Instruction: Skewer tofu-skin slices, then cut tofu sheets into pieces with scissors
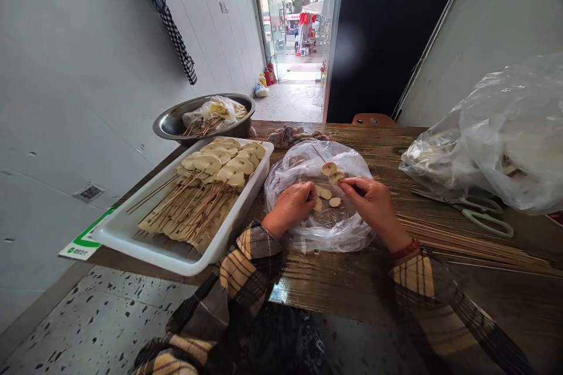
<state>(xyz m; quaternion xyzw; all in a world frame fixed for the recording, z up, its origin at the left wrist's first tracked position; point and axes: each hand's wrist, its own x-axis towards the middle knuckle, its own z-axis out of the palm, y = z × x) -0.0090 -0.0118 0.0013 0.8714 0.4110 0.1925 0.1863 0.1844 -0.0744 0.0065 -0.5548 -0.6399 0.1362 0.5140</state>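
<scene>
Just above an open clear plastic bag (352, 159), my right hand (372, 208) pinches the near end of a thin wooden skewer (318, 153). Two pale round slices (328, 169) are threaded on it, the nearer one at my fingertips. The skewer's bare far end points up and to the left. My left hand (294, 204) is over the bag's left side, its fingers curled closed; whatever may be in them is hidden. Several loose pale slices (326, 194) lie in the bag between my hands.
A white tray (197, 262) of skewered slices (206, 164) stands left. Behind it is a metal basin (169, 123) holding bagged skewers. Scissors (484, 217), bare skewers (466, 246) and a large plastic bag (505, 129) lie right. A crumpled cloth (292, 136) lies at the back.
</scene>
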